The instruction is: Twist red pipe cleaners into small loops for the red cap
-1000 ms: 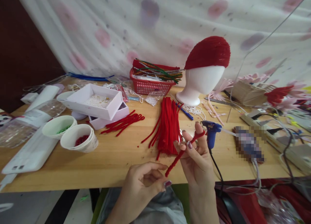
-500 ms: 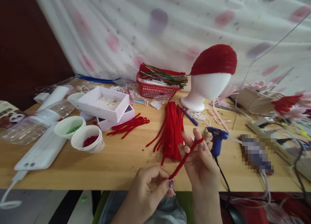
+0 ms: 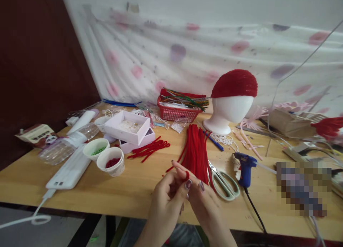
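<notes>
My left hand [image 3: 164, 198] and my right hand [image 3: 207, 206] meet just above the table's front part, thumbs and fingertips pressed together. Between them they grip a red pipe cleaner [image 3: 187, 175]; only a small curled bit shows, the rest hidden by my fingers. Right behind my hands lies a thick bundle of red pipe cleaners [image 3: 197, 150]. Beside it, to the right, rest scissors [image 3: 225, 184] with pale green handles. Several red pipe cleaners with looped ends [image 3: 150, 149] lie further left.
A blue glue gun [image 3: 245, 168] stands to the right, its cord running off the front edge. Paper cups of green beads [image 3: 92, 147] and red beads [image 3: 110, 165] stand left. Behind are white boxes [image 3: 134, 131], a red basket [image 3: 178, 114] and a foam head [image 3: 229, 113] wearing a red cap.
My hands have come together, and the pipe cleaner stretched between them is now mostly hidden in my fingers. The view has tilted up and shifted left; the scissors now show.
</notes>
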Available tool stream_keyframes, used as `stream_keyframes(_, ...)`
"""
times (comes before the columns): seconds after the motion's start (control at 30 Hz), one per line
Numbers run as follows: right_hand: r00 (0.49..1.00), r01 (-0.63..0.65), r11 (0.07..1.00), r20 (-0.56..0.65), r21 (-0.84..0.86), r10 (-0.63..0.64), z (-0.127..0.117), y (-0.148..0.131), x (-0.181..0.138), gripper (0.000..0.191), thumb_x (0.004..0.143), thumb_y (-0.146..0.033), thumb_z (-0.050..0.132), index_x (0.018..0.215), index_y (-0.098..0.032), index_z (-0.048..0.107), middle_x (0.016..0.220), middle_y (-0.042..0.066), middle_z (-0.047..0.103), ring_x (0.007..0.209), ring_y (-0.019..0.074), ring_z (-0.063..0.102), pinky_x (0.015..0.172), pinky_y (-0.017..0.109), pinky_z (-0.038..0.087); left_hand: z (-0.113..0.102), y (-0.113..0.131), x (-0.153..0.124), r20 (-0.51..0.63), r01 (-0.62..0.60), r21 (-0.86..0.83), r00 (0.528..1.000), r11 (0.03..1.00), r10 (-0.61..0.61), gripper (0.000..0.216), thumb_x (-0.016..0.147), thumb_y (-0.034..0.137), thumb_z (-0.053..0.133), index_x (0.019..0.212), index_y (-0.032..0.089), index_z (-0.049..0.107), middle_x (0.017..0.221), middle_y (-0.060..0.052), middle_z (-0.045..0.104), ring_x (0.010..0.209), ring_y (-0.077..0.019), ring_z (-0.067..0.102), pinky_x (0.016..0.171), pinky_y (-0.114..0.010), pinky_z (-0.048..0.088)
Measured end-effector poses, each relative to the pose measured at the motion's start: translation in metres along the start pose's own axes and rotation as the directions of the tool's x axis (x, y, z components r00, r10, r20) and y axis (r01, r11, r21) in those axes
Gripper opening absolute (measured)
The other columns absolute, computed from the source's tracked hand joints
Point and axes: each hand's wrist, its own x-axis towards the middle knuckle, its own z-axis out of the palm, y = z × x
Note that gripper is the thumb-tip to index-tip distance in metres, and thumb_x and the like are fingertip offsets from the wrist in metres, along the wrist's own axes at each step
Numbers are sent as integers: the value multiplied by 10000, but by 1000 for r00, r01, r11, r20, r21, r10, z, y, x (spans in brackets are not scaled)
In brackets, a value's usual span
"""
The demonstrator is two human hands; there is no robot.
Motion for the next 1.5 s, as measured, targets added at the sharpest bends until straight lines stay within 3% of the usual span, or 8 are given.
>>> stream_keyframes(0.2,995,21,995,99,101,-31,5,5,-1,345,878,-485,636,1123,-280,768,1418,123,607,1089,314,662,561,340,566,2,-6,-4,-179,-95,-79,981,992,79,446,731,586,749,847,162,676,579,56,547,414,-48,428,397,-161,373)
stream_keyframes(0.37,998,52,994,-29,96,-49,-4,7,0,276,833,-435,721,1021,-252,806,1253,125,726,1064,276,700,871,398,575,-12,-4,-5,-262,-261,221,912,940,315,255,864,442,664,898,194,713,633,23,633,453,-81,529,419,-168,441)
stream_keyframes(0.47,977,151,984,-136,-90,-162,-11,2,0,228,816,-349,766,1036,-299,796,1131,75,784,1025,229,725,881,336,583,-20,2,-7,-44,-455,531,828,715,560,132,895,234,620,924,204,746,792,-38,752,653,-144,687,606,-206,552)
stream_keyframes(0.63,940,334,910,15,-246,-340,-13,-12,-4,178,847,-353,734,1006,-319,805,1005,76,817,959,242,755,818,338,626,-16,5,-13,251,-646,596,713,476,654,243,904,101,560,1008,208,752,924,-71,795,823,-181,747,771,-221,573)
stream_keyframes(1.13,920,366,899,-50,-242,-388,-20,-1,-9,129,868,-324,714,939,-312,821,945,63,826,898,239,764,812,355,617,-2,6,-14,287,-643,590,732,488,618,256,910,85,569,1007,231,755,847,-35,782,747,-143,726,712,-189,550)
stream_keyframes(1.23,919,326,936,-189,-133,-347,-20,2,-6,133,840,-377,740,904,-298,825,893,64,830,835,227,770,745,334,621,-1,5,-14,284,-648,606,718,461,636,207,902,86,586,975,187,751,830,-48,787,714,-137,728,707,-176,553)
stream_keyframes(1.33,852,319,946,-453,52,-262,-23,-2,0,193,760,-434,804,891,-292,815,673,13,798,604,155,723,613,270,588,-2,2,-12,265,-629,636,722,447,639,174,897,101,601,968,160,748,813,-63,792,713,-146,740,710,-176,561)
stream_keyframes(1.5,737,402,915,-597,10,-317,-37,-10,4,263,692,-466,848,774,-226,781,452,-60,587,490,105,575,594,256,508,-13,-7,0,123,-450,716,834,533,538,253,902,152,575,1098,195,729,1022,-90,789,902,-200,747,833,-265,578)
